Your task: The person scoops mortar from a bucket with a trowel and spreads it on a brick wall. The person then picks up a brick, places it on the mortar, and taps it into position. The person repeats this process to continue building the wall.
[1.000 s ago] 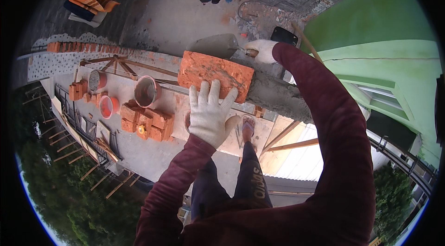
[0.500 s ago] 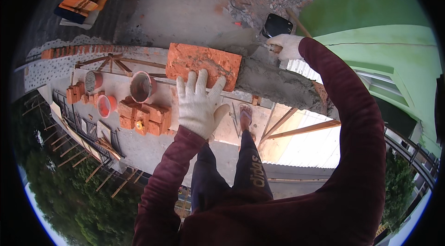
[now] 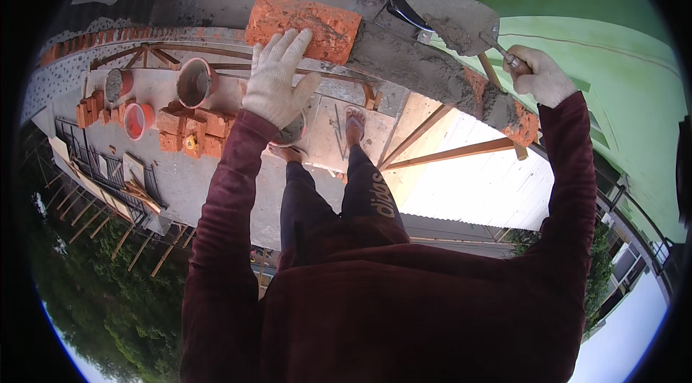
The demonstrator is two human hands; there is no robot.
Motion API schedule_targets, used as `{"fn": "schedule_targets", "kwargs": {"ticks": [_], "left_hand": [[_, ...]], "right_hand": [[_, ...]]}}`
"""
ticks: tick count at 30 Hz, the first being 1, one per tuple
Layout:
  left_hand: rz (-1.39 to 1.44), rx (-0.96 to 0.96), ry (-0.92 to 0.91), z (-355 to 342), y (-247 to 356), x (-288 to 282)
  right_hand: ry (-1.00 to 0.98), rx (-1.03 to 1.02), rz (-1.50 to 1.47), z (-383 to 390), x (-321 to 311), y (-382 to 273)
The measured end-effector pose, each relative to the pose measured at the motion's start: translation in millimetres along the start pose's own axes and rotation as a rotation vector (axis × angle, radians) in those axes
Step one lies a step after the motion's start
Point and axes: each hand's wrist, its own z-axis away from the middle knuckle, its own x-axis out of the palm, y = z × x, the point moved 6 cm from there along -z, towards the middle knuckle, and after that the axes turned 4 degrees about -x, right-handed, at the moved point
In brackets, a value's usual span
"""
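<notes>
Brick: at the left end of the exposed mortar bed
Left hand: fingers slightly spread at the brick's near edge, contact unclear
Right hand: fingers wrapped around the trowel handle
Trousers: pale lettering on the right leg

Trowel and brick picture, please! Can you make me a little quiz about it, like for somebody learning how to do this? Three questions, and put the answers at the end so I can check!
1. Pick one: which grip holds the trowel? A) the left, B) the right, C) both.
2. True or false: the left grip has its fingers stretched out, not curled into a fist.
3. Fill in the missing word: grey ____ is spread just to the right of the big orange brick.

Key:
1. B, the right grip.
2. True.
3. Mortar.
</notes>
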Motion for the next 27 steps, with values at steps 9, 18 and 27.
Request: {"fn": "schedule_targets", "kwargs": {"ticks": [9, 18, 27], "left_hand": [[0.408, -0.477, -0.057, 148, -110, -53], [0.822, -0.953, -0.38, 381, -136, 58], [0.918, -1.343, -0.144, 586, -153, 84]], "right_hand": [[0.751, 0.098, 0.527, 124, 129, 24], [0.32, -0.236, 0.466, -69, 321, -95], [0.372, -0.076, -0.001, -41, 292, -43]]}}
